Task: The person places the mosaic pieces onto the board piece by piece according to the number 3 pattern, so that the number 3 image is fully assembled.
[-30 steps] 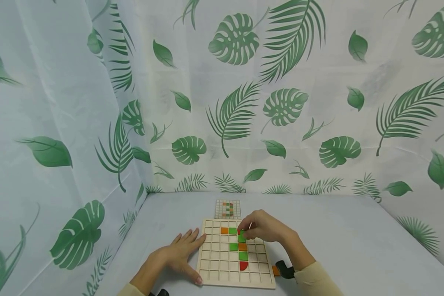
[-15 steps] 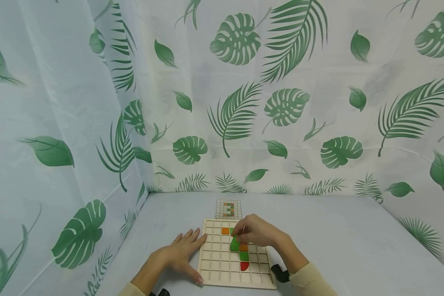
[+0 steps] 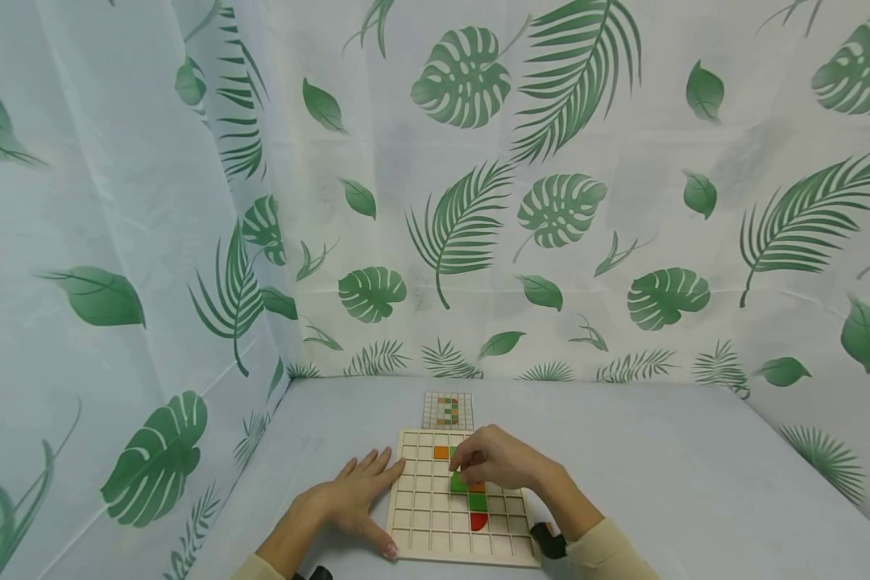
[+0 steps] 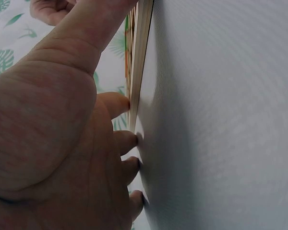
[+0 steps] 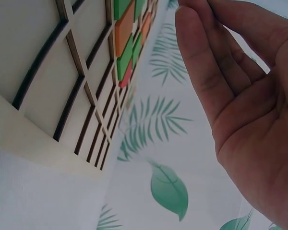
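Observation:
A pale wooden grid board (image 3: 428,538) lies on the table with coloured tiles in some cells. My left hand (image 3: 353,497) rests spread along its left edge, thumb at the near left corner. Bent over the board's middle, my right hand (image 3: 506,457) pinches a green square tile (image 3: 457,485) that seems slightly tilted; the fingertips partly cover it. Beside that tile sits an orange tile (image 3: 477,487), then a green tile (image 3: 478,503) and a rounded red tile (image 3: 479,522) nearer me. Farther back is another orange tile (image 3: 441,453). Tiles behind my right hand are hidden.
Behind the board lies a small pattern card (image 3: 447,411) with a coloured grid figure. A black wrist mount (image 3: 548,541) sits over the board's right edge. Leaf-printed curtains (image 3: 471,201) close off the back and left of the pale table (image 3: 667,467).
My right hand moved left and slightly nearer, from the upper green tile to the middle one. That tile stood taller half a second ago and is lower now. The left hand stays still.

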`<state>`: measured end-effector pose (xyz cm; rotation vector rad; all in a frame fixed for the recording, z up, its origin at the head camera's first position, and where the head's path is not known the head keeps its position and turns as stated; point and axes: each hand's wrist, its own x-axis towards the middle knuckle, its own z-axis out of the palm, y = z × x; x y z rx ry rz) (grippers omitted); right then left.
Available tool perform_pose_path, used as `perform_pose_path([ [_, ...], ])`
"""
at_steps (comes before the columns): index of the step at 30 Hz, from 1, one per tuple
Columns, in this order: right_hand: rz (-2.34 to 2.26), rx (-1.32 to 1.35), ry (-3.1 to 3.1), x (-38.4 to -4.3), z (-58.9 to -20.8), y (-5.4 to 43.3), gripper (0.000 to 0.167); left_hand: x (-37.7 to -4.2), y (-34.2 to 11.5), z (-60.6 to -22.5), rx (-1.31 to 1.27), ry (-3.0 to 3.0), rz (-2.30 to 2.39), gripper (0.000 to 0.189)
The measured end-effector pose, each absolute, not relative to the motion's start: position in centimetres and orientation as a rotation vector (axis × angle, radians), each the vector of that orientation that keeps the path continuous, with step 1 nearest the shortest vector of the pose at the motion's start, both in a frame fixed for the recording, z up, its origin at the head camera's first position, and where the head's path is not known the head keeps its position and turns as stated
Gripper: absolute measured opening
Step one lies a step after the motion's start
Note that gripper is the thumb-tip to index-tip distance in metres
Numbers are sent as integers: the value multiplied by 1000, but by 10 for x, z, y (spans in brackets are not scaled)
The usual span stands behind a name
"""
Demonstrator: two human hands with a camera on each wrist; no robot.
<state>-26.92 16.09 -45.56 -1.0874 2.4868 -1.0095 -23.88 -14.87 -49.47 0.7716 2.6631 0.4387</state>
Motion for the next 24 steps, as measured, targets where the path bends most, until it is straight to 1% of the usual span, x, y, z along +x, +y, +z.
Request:
perform_pose_path([
  [11, -981, -1024, 2450, -264, -456, 155, 12, -237, -147, -490, 759, 2665, 428, 132],
  [24, -955, -1093, 2376, -263, -462, 154, 14, -237, -147, -491, 764, 2658, 433, 132],
])
